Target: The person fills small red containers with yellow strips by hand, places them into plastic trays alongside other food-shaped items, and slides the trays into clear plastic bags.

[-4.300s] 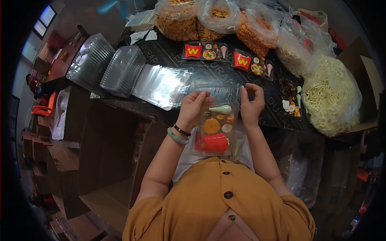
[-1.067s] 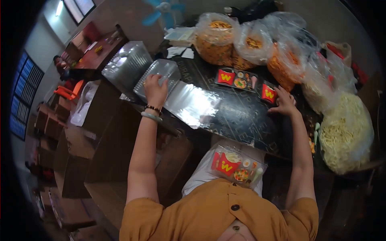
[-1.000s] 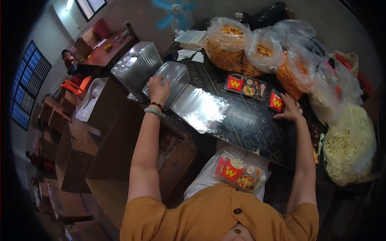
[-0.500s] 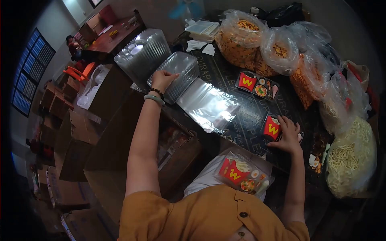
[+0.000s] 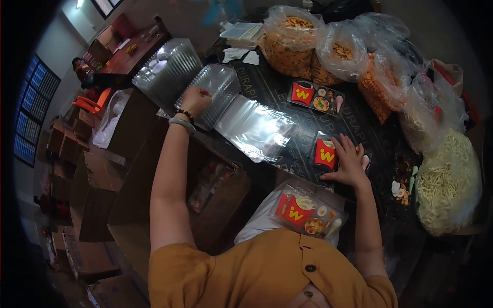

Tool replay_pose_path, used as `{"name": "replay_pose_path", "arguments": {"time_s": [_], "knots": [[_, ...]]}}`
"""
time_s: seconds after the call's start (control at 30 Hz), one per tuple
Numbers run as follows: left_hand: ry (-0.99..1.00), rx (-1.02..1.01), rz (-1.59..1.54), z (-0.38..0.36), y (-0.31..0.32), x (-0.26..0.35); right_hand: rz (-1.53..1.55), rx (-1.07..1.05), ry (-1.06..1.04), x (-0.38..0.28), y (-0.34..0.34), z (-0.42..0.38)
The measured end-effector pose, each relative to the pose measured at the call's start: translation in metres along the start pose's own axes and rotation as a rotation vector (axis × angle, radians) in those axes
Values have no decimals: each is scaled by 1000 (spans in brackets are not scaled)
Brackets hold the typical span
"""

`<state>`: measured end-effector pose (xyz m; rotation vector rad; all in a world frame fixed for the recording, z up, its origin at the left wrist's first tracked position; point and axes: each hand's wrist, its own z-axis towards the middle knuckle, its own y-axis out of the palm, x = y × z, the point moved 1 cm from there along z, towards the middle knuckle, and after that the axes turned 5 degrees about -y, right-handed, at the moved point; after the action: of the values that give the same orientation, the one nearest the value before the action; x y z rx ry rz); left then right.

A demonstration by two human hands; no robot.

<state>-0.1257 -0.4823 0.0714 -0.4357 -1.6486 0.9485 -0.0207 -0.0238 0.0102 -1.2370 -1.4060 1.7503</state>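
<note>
My left hand is at the stack of clear plastic trays, its fingers closed together on the near edge of a tray. My right hand lies over a toy food set, fingers spread and thumb apart, covering much of it; a red fries box with a yellow mark shows on its left side. Another toy food set lies farther back on the black table. A third, packed toy food set in clear plastic rests on my lap. Flat clear plastic sheets or bags lie between my hands.
Bags of orange pieces stand at the back, and a bag of pale toy fries is at the right. Small loose pieces lie beside it. Taller clear trays and open cardboard boxes are at left. A person sits far off.
The view has shifted slightly, moving the table things left and up. My left hand's fingers have curled in at the tray stack. My right hand stays over the same toy set.
</note>
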Motion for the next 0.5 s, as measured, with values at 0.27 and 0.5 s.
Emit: {"name": "replay_pose_path", "arguments": {"time_s": [0.27,0.5], "knots": [[565,449,541,-29,-17,15,33,522,73,37,4,-76],[820,111,-154,-106,13,99,-103,382,22,15,28,-100]]}}
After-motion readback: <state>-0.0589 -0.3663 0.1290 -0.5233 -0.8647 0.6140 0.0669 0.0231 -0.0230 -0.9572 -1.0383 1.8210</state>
